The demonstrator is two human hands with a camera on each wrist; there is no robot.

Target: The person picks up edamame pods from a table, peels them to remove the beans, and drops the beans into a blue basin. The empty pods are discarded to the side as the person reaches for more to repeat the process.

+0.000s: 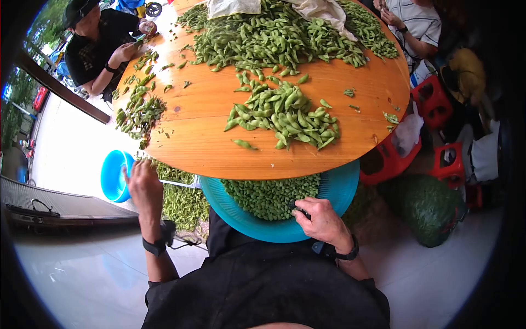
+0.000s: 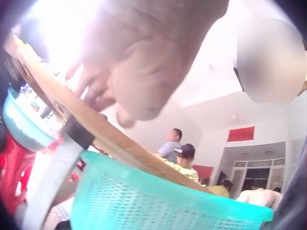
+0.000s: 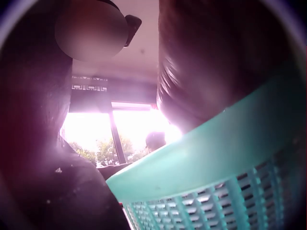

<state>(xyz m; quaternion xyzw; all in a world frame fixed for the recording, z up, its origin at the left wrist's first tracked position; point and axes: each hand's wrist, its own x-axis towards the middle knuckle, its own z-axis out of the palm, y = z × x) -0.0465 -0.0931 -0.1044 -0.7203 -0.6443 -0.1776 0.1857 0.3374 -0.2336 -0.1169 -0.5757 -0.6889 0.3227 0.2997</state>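
My left hand (image 1: 145, 186), slightly blurred, is raised left of the basket by the table's front-left edge, its fingers loose and apart; nothing shows in it. In the left wrist view the hand (image 2: 144, 62) is above the basket rim (image 2: 168, 187). My right hand (image 1: 324, 222) is over the right part of the turquoise basket (image 1: 335, 192), fingers bent. A small dark thing shows at its fingertips; whether held or worn, I cannot tell. Shelled green beans (image 1: 263, 200) lie in the basket. The right wrist view shows the basket rim (image 3: 177, 167) below the dark, shadowed hand (image 3: 206, 62).
A small pile of pods (image 1: 287, 115) lies on the wooden table (image 1: 192, 148), before a large heap (image 1: 263, 44). Pods and scraps (image 1: 139, 115) lie at the left. A blue basin (image 1: 115, 175), red stools (image 1: 433, 101) and a green sack (image 1: 422, 211) stand around. Two people sit across.
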